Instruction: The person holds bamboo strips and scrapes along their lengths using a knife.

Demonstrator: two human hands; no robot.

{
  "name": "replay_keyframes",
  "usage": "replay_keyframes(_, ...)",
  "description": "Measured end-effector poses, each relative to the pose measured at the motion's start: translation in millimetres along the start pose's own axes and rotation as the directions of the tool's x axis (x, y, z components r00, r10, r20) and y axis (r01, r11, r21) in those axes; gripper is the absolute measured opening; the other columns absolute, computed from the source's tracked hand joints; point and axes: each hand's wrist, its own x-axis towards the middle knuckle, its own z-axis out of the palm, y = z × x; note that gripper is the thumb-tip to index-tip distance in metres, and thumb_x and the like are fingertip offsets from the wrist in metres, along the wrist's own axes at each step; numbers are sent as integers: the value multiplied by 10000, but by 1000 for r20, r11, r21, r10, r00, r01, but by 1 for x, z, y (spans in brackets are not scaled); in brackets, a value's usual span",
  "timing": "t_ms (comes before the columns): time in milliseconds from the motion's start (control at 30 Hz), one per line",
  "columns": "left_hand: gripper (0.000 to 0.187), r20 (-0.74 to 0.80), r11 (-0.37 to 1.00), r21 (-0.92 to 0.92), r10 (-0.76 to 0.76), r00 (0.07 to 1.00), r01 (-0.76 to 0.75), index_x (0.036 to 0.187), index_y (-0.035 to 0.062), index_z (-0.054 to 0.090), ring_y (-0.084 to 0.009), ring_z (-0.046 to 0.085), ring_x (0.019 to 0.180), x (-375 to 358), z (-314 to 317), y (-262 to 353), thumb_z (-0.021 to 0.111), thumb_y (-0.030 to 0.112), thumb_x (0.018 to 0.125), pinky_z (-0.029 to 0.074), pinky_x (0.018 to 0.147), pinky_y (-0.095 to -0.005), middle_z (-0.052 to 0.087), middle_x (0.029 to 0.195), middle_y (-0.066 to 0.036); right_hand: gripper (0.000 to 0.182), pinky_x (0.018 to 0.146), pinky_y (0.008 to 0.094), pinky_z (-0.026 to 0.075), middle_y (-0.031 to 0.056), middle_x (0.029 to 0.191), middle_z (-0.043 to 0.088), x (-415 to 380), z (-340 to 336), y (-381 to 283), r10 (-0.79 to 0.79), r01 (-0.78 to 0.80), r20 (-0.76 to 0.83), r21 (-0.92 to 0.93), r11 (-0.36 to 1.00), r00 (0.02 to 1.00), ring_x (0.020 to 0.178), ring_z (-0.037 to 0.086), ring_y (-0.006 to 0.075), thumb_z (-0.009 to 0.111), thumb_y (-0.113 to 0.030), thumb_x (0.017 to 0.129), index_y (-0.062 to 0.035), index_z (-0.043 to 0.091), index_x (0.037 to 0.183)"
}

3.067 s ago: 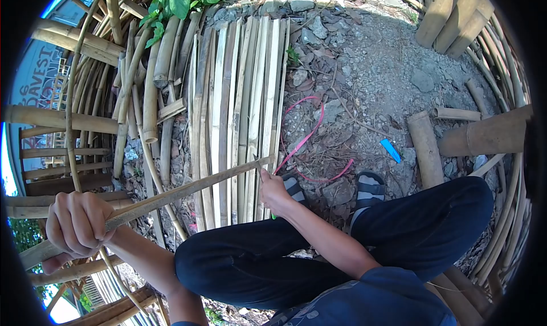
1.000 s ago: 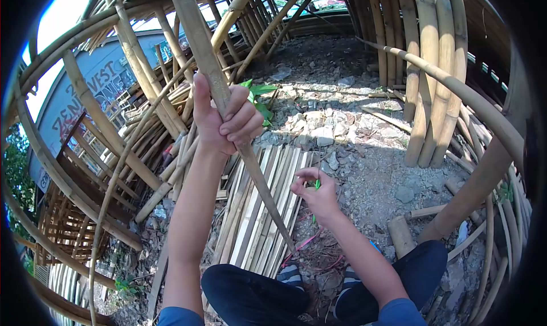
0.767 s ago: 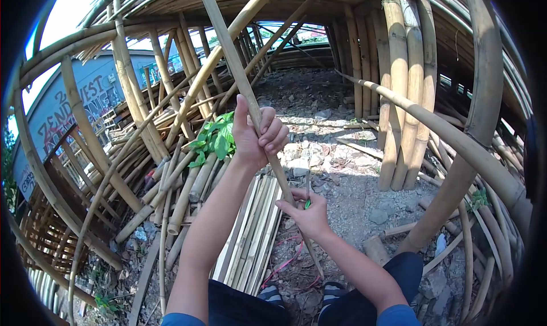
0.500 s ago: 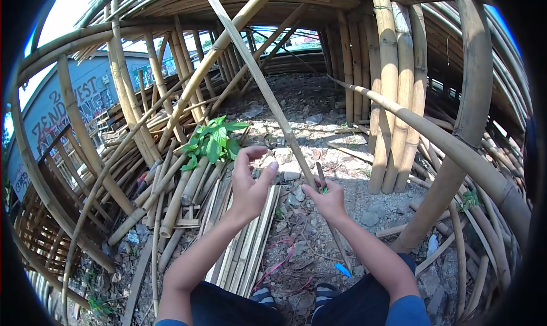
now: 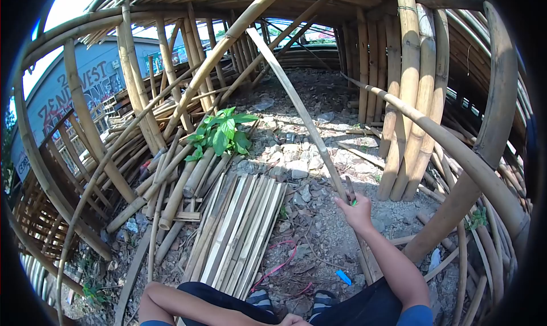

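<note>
My right hand [image 5: 358,213] is closed around a long split bamboo strip [image 5: 302,109] and a knife [image 5: 349,184]. The knife's narrow dark blade points up beside the strip, and a bit of green shows at the grip. The strip slants from the upper middle down through the hand, its lower part reaching toward my right leg. My left hand [image 5: 294,320] is low at the bottom edge, in front of my body, its fingers curled and partly cut off by the frame. Whatever it may hold is hidden.
Split bamboo strips [image 5: 242,229] lie stacked on the ground at left, near a leafy plant [image 5: 221,133]. A thick bamboo pole [image 5: 439,133] crosses at right, by upright bamboo posts [image 5: 411,98]. A blue piece [image 5: 343,277] and pink string [image 5: 279,269] lie near my feet.
My left hand has dropped from beside the strip to the bottom edge. My right hand, with strip and knife, appears lower and farther right; the whole view has shifted somewhat too.
</note>
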Motion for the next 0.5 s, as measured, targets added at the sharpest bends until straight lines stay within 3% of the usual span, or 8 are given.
replay_keyframes(67,92,-323,990,-129,19,946,-64,929,127,625,-289,488,1096,1,2,-7,620,210,967,329,929,-456,618,1078,-88,298,565,328,447,71,637,640,-2,2,12,-6,6,-21,1,1000,1000,569,559,132,831,-283,755,-13,733,834)
replay_keyframes(133,167,-789,943,-275,-109,604,-188,840,142,572,-212,564,920,10,8,-10,668,224,949,388,869,-373,668,846,1,303,564,327,445,67,636,640,-4,4,15,21,-21,-20,-16,1000,1000,568,549,123,829,-281,759,-8,732,845)
replay_keyframes(200,95,-855,954,-133,27,517,-269,1011,125,616,-241,478,1066,-2,0,-23,656,120,926,321,947,-399,666,983,-78,302,569,324,445,57,634,645,-12,8,16,74,-74,-9,-68,995,997,569,533,108,825,-271,766,2,728,852)
replay_keyframes(233,120,-955,948,-203,-137,264,-244,892,179,558,-188,471,936,15,2,-7,671,161,926,337,889,-367,648,768,5,306,568,327,446,53,634,647,-15,13,21,44,-44,-9,-69,997,999,561,530,117,823,-271,769,8,725,845)
replay_keyframes(267,211,-973,917,-172,-101,207,-359,933,140,565,-124,561,765,15,-12,-10,747,233,883,343,848,-332,658,822,-35,321,564,331,446,60,624,640,-18,17,30,77,-75,24,-62,995,997,551,531,128,822,-288,772,10,723,835)
replay_keyframes(367,99,-907,950,-9,124,403,-311,907,218,606,-195,451,949,-5,-42,-15,704,225,907,328,892,-370,642,794,33,362,556,342,447,80,582,607,-23,14,32,72,-62,49,-183,981,996,534,551,153,819,-333,768,11,715,810)
replay_keyframes(433,38,-629,986,-168,-100,771,-9,907,211,686,-216,443,979,-23,-37,-37,690,177,923,330,887,-384,674,894,34,366,558,362,451,88,576,605,-24,12,29,107,-87,52,-287,954,993,525,564,184,821,-339,757,8,710,797)
replay_keyframes(500,80,-303,936,-348,-54,951,-57,910,146,703,-252,460,972,-21,-7,-41,654,89,938,332,871,-384,681,1004,-30,363,568,384,461,105,584,613,-22,12,30,107,-93,34,-284,954,994,528,581,221,822,-341,750,1,702,776)
